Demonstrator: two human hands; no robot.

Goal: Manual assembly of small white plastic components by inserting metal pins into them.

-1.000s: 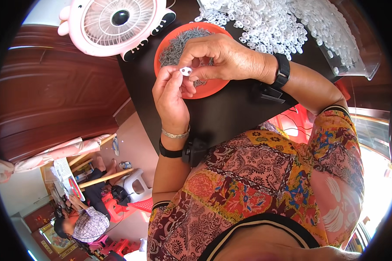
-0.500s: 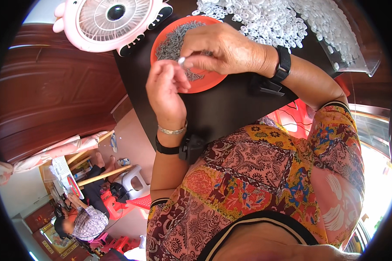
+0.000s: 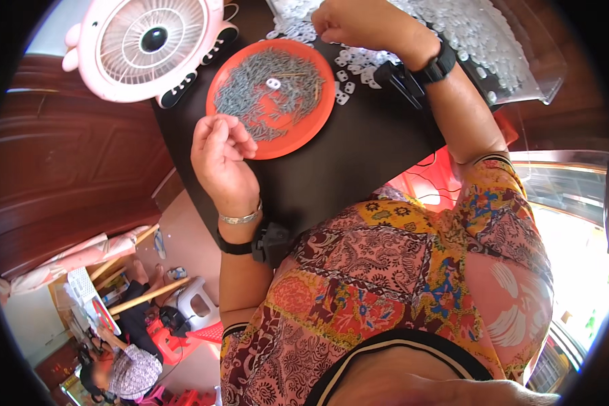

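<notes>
The orange plate [image 3: 296, 139] holds slim grey pieces [image 3: 242, 84] and one white link [image 3: 273, 84]. The left hand [image 3: 224, 162] is at its near-left rim, the right hand [image 3: 362, 24] beyond its far-right rim, near scattered white links [image 3: 349, 87].

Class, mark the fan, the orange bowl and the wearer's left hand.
Fan [image 3: 154, 39]: head view, on its dark hub.
Bowl [image 3: 308, 134]: head view, on its bare lower-right rim.
Left hand [image 3: 226, 164]: head view, on the middle of the hand.

A pink fan [image 3: 135, 80] stood on the black table [image 3: 331, 179] — beyond, a co-worker [image 3: 137, 373] in a patterned top sat near a white stool [image 3: 190, 291].
</notes>
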